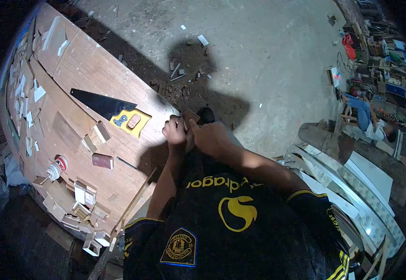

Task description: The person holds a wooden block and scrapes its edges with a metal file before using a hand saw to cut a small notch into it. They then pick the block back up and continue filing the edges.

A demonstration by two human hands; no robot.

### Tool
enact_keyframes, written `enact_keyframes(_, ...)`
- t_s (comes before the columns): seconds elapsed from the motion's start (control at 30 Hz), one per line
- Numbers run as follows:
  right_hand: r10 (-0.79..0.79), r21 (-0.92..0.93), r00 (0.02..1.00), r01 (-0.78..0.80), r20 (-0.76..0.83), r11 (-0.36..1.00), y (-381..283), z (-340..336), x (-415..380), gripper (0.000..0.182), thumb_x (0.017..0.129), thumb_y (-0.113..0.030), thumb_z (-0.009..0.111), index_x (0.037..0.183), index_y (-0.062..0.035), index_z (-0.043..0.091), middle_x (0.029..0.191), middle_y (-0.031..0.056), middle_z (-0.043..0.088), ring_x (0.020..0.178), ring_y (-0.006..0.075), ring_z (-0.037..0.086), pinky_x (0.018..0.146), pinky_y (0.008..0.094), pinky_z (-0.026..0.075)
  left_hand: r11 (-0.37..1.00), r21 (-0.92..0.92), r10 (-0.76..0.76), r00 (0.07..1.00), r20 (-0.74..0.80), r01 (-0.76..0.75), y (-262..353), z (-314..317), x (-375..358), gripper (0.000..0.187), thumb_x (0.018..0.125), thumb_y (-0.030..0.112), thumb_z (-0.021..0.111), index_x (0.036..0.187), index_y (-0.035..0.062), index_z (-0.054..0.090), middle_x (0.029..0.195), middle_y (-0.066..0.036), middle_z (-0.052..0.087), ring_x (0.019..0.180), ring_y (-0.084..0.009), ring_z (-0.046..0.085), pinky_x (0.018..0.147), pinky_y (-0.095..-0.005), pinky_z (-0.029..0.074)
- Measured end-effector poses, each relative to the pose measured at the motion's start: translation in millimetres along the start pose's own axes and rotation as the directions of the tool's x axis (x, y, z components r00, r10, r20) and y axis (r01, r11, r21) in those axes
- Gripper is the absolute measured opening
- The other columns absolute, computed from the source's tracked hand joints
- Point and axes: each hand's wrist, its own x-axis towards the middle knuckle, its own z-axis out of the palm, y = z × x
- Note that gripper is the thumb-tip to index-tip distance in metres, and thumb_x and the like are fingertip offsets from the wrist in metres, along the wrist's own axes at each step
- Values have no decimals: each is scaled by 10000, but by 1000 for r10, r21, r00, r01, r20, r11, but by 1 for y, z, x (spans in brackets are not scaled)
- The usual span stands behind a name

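At the edge of the workbench, both of my hands are closed around a small flat brown piece of wood. My left hand has its fingers curled on the bench side of it. From the other side my right hand grips it, thumb and fingers pressed together; part of the piece is hidden by the hands. Nearest to the left hand lies a handsaw with a black blade and yellow handle. A small wooden block rests on that handle.
The wooden workbench also carries a reddish-brown block, a thin dark stick, a white container with a red label and several wooden pieces. Scraps litter the concrete floor. White panels lie right; a person sits farther off.
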Motion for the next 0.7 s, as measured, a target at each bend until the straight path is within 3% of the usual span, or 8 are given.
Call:
enact_keyframes(0.07,-24,-34,1000,24,-11,999,1,2,1,483,898,-176,433,1346,1,453,776,152,686,659,304,675,576,434,524,1000,-24,-1,1000,11,2,7,-10,3,390,736,219,667,1095,82,605,992,-86,533,889,-314,505,721,-458,375)
enact_keyframes(0.13,-12,-6,1000,12,-8,1000,-2,0,4,481,897,-173,431,1345,3,452,770,154,684,655,310,674,582,434,528,975,-171,-139,989,38,144,16,-20,7,391,731,219,669,1088,76,598,994,-90,540,894,-316,507,714,-465,374)
enact_keyframes(0.27,-1,16,999,1,33,1000,-7,-10,2,484,897,-166,433,1342,24,438,762,168,679,661,329,672,588,433,537,974,-179,-139,990,-6,135,-7,11,-6,444,696,232,700,1100,88,586,1011,-99,542,906,-322,506,707,-463,372)
enact_keyframes(0.37,5,20,1000,-5,-5,1000,-2,1,6,478,891,-164,449,1324,38,455,743,165,675,644,312,671,569,405,539,974,-188,-130,992,6,128,6,-4,1,435,695,227,705,1096,108,586,1020,-98,546,901,-324,512,688,-466,377)
enact_keyframes(0.47,-37,18,999,37,-19,999,1,-4,12,468,885,-161,468,1299,56,477,737,160,676,641,294,674,558,393,537,971,-222,-112,989,-94,89,18,-16,7,371,716,209,686,1063,121,589,1015,-79,550,880,-327,517,663,-470,380)
enact_keyframes(0.6,-113,-51,993,111,-35,992,-1,-4,9,468,883,-161,477,1288,75,482,727,163,674,646,288,679,561,403,537,962,-231,-142,989,29,145,6,-11,9,325,745,178,667,1047,101,575,1034,-91,552,868,-333,521,676,-466,378)
enact_keyframes(0.7,-50,-36,999,50,3,998,-3,4,10,478,884,-161,478,1283,103,470,731,176,674,666,295,684,562,418,535,945,-238,-203,972,115,226,15,-23,12,296,773,175,657,1042,85,571,1034,-105,560,860,-331,527,699,-461,384)
